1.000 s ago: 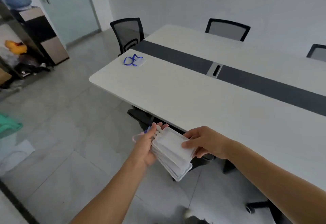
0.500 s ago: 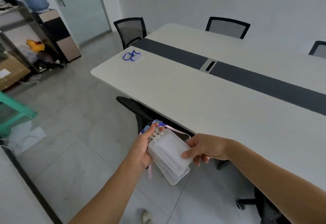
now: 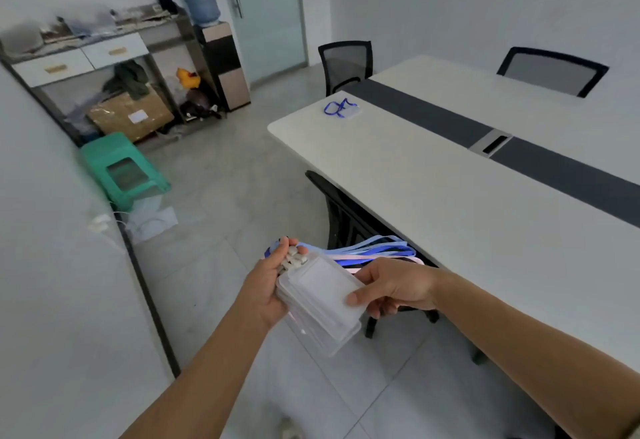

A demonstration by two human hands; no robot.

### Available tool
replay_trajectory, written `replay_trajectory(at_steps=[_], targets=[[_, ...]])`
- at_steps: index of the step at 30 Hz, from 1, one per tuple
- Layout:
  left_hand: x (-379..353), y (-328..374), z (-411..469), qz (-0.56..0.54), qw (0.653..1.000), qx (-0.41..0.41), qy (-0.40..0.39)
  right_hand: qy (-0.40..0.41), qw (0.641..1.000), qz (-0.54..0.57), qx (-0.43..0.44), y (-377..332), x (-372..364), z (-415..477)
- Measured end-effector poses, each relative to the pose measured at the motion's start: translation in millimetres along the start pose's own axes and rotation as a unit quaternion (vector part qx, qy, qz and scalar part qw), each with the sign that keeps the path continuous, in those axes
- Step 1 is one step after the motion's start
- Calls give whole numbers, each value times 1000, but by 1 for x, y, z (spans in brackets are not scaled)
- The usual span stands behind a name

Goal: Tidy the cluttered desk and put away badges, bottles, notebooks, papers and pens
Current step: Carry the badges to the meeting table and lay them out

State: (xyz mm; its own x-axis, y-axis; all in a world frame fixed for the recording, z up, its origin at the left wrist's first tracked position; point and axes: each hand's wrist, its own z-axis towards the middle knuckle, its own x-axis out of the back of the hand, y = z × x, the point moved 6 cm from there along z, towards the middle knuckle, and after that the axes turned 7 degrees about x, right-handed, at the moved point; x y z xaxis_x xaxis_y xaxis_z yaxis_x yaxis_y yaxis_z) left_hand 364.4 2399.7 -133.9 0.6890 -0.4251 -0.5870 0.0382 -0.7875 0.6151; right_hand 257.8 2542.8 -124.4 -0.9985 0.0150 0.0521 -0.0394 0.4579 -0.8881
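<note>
Between both sets of fingers: stack of badge holders (image 3: 320, 303), off the table (image 3: 433, 196), over the floor (image 3: 242, 196). Left hand (image 3: 268, 286) wraps the clip end, fingers curled around the white clips (image 3: 294, 260). Right hand (image 3: 394, 288) pinches the opposite long edge: thumb flat on the top face, other fingers curled beneath. Both forearms reach forward; stack tilted. Holders: clear plastic, rectangular, rounded corners. Lanyards (image 3: 377, 248), flat ribbon in blue, light blue and pink, trail from the left fingertips behind the right knuckles. One more badge with blue lanyard (image 3: 341, 108) lies on the table, well beyond both hands.
</note>
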Motion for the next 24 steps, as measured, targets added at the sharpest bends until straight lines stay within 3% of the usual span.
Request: replay_trajectory(at_steps=[12,16,24], targets=[[125,145,25,-76,995,-31,49,-29,999,29,16,-87,-62,164],[153,184,49,-96,991,-38,85,-48,995,92,9,-105,-78,210],[174,243,122,-68,997,4,35,-25,988,152,21,-134,-44,298]])
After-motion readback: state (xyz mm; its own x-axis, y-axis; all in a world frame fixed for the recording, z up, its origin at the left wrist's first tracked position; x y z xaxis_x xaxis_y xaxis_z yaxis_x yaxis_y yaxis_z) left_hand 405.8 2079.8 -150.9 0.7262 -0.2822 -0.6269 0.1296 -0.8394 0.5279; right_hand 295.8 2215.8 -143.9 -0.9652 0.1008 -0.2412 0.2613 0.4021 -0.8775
